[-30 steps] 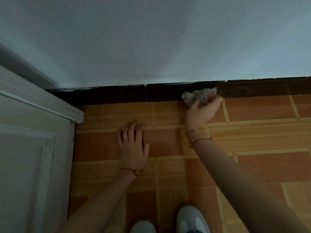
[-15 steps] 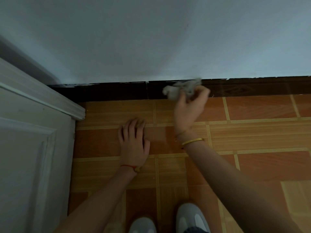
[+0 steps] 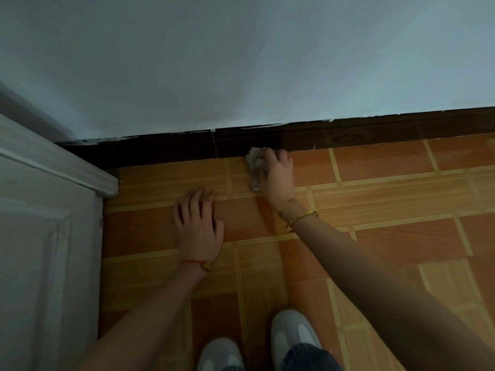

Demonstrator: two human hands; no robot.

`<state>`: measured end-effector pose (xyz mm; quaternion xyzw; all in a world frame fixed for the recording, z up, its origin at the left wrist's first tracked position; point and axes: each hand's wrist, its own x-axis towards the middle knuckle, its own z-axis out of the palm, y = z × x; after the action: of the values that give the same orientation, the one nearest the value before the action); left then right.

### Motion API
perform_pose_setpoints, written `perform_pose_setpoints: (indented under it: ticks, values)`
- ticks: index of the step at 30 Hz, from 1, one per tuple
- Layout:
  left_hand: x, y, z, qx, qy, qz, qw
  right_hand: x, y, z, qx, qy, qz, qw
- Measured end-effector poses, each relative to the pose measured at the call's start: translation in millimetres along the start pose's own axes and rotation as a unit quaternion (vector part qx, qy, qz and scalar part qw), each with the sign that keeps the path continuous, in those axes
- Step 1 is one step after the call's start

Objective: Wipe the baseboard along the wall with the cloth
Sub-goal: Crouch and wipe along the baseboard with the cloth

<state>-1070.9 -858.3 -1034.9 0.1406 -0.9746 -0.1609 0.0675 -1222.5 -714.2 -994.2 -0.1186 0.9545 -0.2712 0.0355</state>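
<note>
A pale wall [image 3: 241, 62] fills the top of your view, and a tiled floor [image 3: 375, 204] in orange and tan spreads below it. A white door [image 3: 40, 250] with a moulded frame stands at your left. The dark baseboard [image 3: 348, 135] runs along the foot of the wall, with a vertical seam in it a little left of your cloth and flecks of pale paint along its top edge. Your two grey shoes [image 3: 292, 336] show at the bottom, toes toward the wall. Your left hand [image 3: 199, 226] lies flat on the floor, fingers straight and spread, a red cord on the wrist. Your right hand [image 3: 277, 175], with a gold bangle at the wrist, has its fingers curled round the crumpled pale cloth [image 3: 254, 163], which sits where the baseboard meets the floor, just right of the seam, touching the lower edge of the board.
</note>
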Motion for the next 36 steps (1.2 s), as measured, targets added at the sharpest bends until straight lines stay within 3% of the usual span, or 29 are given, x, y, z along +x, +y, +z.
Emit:
perform_pose_setpoints:
  ticks: [5, 12, 14, 19, 24, 27, 32, 36]
  values:
    - [-0.6, -1.2, -0.9, -0.008, -0.004, -0.005, 1.000, 5.4, 36.5, -25.3, -0.033, 0.014, -0.015, 0.999]
    - [0.4, 0.2, 0.1, -0.007, -0.013, -0.021, 1.000, 11.6, 96.6, -63.4, -0.064, 0.087, 0.111, 0.988]
    - [1.5, 1.2, 1.4, -0.004, -0.012, -0.024, 1.000, 9.7, 87.3, -53.6, -0.070, 0.086, 0.090, 0.990]
    - [0.7, 1.3, 2.0, -0.001, -0.011, -0.015, 1.000, 4.0, 53.6, -26.5, -0.042, 0.012, -0.054, 0.998]
    - [-0.2, 2.7, 0.9, -0.004, -0.008, -0.022, 1.000, 10.2, 61.3, -34.8, -0.041, -0.006, -0.089, 0.995]
    - [0.7, 8.2, 1.8, -0.003, -0.005, -0.035, 0.999, 11.2, 98.5, -58.9, -0.054, 0.023, -0.053, 0.997]
    - [5.4, 30.4, 4.8, -0.006, 0.017, -0.100, 0.995, 15.4, 163.9, -102.2, -0.059, 0.089, 0.114, 0.988]
    - [7.8, 49.6, 10.9, 0.012, 0.024, -0.126, 0.992, 13.3, 152.8, -98.1, -0.040, 0.075, 0.080, 0.993]
